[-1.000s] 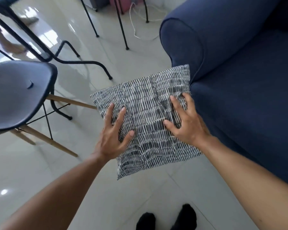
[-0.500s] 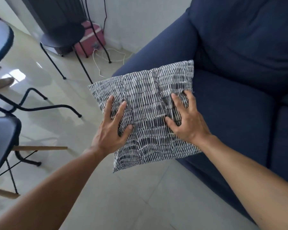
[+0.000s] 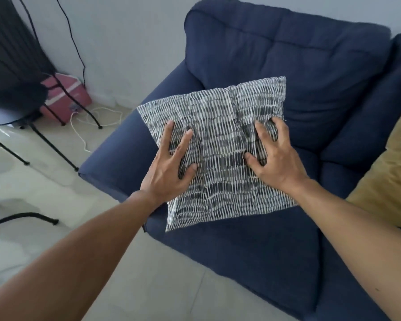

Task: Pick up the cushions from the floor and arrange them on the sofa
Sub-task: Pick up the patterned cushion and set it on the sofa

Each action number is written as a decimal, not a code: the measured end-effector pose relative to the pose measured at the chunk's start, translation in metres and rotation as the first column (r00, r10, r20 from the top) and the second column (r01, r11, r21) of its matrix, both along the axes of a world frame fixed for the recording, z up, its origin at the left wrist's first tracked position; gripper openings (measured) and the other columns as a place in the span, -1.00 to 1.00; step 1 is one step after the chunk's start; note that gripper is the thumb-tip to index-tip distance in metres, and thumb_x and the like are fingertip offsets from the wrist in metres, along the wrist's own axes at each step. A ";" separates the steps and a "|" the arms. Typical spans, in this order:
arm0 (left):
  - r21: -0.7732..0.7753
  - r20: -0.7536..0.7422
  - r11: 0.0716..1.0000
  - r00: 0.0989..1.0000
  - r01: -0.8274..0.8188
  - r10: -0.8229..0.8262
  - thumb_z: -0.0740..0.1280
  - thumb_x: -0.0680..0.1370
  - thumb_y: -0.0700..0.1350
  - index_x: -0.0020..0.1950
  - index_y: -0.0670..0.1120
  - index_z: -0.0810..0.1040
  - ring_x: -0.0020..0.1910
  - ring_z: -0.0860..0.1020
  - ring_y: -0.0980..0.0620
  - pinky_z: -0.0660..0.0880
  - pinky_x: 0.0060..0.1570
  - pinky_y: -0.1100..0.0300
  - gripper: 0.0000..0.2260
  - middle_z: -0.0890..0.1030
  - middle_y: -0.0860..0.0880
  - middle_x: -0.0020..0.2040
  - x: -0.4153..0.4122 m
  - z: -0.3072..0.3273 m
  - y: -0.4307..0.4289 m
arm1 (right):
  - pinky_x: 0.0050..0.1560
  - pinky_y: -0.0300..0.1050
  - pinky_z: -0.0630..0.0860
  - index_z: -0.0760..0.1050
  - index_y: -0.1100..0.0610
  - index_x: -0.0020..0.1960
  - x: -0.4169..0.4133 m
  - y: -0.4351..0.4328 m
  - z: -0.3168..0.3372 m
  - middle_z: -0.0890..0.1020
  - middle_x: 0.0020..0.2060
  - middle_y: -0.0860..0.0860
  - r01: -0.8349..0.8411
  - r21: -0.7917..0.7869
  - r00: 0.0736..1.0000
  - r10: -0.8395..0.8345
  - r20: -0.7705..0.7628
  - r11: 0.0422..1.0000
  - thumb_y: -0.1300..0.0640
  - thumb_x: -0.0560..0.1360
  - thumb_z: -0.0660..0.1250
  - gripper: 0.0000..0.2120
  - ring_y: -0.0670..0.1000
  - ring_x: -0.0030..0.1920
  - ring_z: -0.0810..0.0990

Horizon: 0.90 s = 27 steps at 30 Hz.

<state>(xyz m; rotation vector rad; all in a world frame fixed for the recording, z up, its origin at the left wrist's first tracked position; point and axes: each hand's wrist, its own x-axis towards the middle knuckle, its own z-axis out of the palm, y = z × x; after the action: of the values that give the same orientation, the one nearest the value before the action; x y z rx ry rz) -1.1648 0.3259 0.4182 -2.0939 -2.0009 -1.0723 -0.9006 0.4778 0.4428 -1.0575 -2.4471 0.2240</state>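
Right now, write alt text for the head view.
Both hands, left hand and right hand, hold a black-and-white patterned cushion above a navy sofa. A mustard cushion lies at right.

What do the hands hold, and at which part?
The cushion: the left hand grips its left side and the right hand its right side, fingers spread on the front.
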 end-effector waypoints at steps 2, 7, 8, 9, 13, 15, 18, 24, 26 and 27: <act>0.021 0.000 0.998 0.998 0.056 -0.056 0.35 0.64 -0.01 0.68 -0.09 0.14 0.67 -0.06 -0.24 0.32 0.43 -0.10 -0.33 -0.13 -0.25 0.67 0.000 0.006 0.039 | -0.21 -0.01 0.59 0.09 -0.03 0.65 0.008 0.023 0.004 0.02 0.60 0.17 0.046 0.026 0.999 -0.045 -0.023 0.999 -0.23 0.56 0.29 -0.24 0.23 0.15 0.59; 0.069 0.007 0.979 0.981 0.191 -0.192 0.37 0.62 -0.13 0.65 -0.14 0.16 0.67 -0.06 -0.25 0.30 0.49 -0.21 -0.34 -0.08 -0.33 0.65 -0.003 0.014 0.131 | -0.24 0.05 0.64 0.11 -0.02 0.64 0.017 0.069 -0.001 0.09 0.56 0.21 0.177 0.064 0.980 -0.170 -0.107 0.982 -0.17 0.55 0.34 -0.24 0.15 0.03 0.55; 0.075 0.002 0.975 0.978 0.207 -0.208 0.37 0.62 -0.15 0.65 -0.14 0.17 0.67 -0.07 -0.25 0.26 0.52 -0.19 -0.35 -0.08 -0.34 0.65 -0.003 0.013 0.145 | -0.23 0.04 0.63 0.11 -0.02 0.64 0.018 0.076 -0.004 0.10 0.56 0.21 0.200 0.067 0.973 -0.191 -0.128 0.977 -0.16 0.55 0.35 -0.24 0.14 0.10 0.50; 0.082 -0.005 0.970 0.973 0.230 -0.230 0.37 0.61 -0.15 0.65 -0.15 0.17 0.67 -0.07 -0.25 0.21 0.55 -0.14 -0.35 -0.08 -0.35 0.65 -0.005 0.013 0.161 | -0.23 0.02 0.62 0.12 -0.02 0.64 0.017 0.083 -0.007 0.10 0.56 0.21 0.228 0.072 0.965 -0.216 -0.149 0.971 -0.15 0.55 0.35 -0.24 0.11 0.14 0.45; 0.084 -0.030 0.947 0.951 0.310 -0.309 0.38 0.60 -0.19 0.66 -0.13 0.17 0.67 -0.09 -0.23 0.01 0.59 0.15 -0.33 -0.08 -0.35 0.65 -0.012 0.011 0.213 | -0.26 -0.08 0.57 0.16 0.04 0.64 0.016 0.105 -0.021 0.14 0.53 0.25 0.309 0.106 0.935 -0.282 -0.216 0.945 -0.12 0.56 0.34 -0.27 0.03 0.20 0.34; 0.096 -0.049 0.931 0.935 0.354 -0.350 0.38 0.60 -0.21 0.65 -0.12 0.16 0.67 -0.08 -0.23 0.01 0.59 0.14 -0.33 -0.08 -0.36 0.64 -0.016 0.010 0.236 | -0.24 -0.06 0.60 0.16 0.04 0.64 0.016 0.114 -0.029 0.14 0.54 0.24 0.348 0.097 0.919 -0.319 -0.230 0.932 -0.08 0.57 0.37 -0.26 0.03 0.22 0.33; 0.098 -0.085 0.911 0.916 0.400 -0.393 0.37 0.60 -0.21 0.65 -0.11 0.16 0.67 -0.09 -0.21 0.06 0.59 0.04 -0.33 -0.09 -0.37 0.64 -0.021 0.004 0.265 | -0.22 -0.02 0.62 0.13 0.01 0.65 0.015 0.127 -0.038 0.10 0.56 0.21 0.385 0.079 0.903 -0.358 -0.238 0.920 -0.06 0.56 0.39 -0.25 0.03 0.27 0.35; 0.094 -0.095 0.903 0.907 0.419 -0.411 0.36 0.60 -0.21 0.66 -0.12 0.16 0.67 -0.12 -0.19 0.09 0.60 -0.01 -0.33 -0.11 -0.36 0.64 -0.021 -0.019 0.306 | -0.09 0.09 0.65 0.04 -0.10 0.65 0.014 0.155 -0.058 0.01 0.60 0.12 0.437 0.026 0.883 -0.423 -0.204 0.899 -0.10 0.57 0.36 -0.23 0.14 0.23 0.50; 0.080 -0.092 0.905 0.907 0.418 -0.411 0.36 0.60 -0.22 0.66 -0.12 0.16 0.67 -0.13 -0.18 0.08 0.59 -0.03 -0.33 -0.12 -0.35 0.64 -0.019 -0.029 0.315 | -0.11 0.11 0.66 0.04 -0.10 0.65 0.016 0.163 -0.066 0.00 0.60 0.11 0.445 0.012 0.880 -0.434 -0.193 0.895 -0.11 0.57 0.35 -0.24 0.15 0.18 0.53; 0.071 -0.091 0.905 0.907 0.419 -0.412 0.36 0.60 -0.24 0.66 -0.12 0.16 0.67 -0.13 -0.19 0.11 0.59 -0.07 -0.33 -0.12 -0.36 0.64 -0.018 -0.034 0.320 | -0.12 0.11 0.66 0.04 -0.10 0.65 0.016 0.166 -0.071 0.00 0.60 0.11 0.445 0.007 0.880 -0.436 -0.188 0.896 -0.11 0.57 0.35 -0.24 0.16 0.17 0.53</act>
<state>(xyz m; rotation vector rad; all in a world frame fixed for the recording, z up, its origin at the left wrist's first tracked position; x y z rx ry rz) -1.1823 0.6457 0.3839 -2.5366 -1.4732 -1.0888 -0.8843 0.6441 0.3722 -1.4668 -1.9754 0.1026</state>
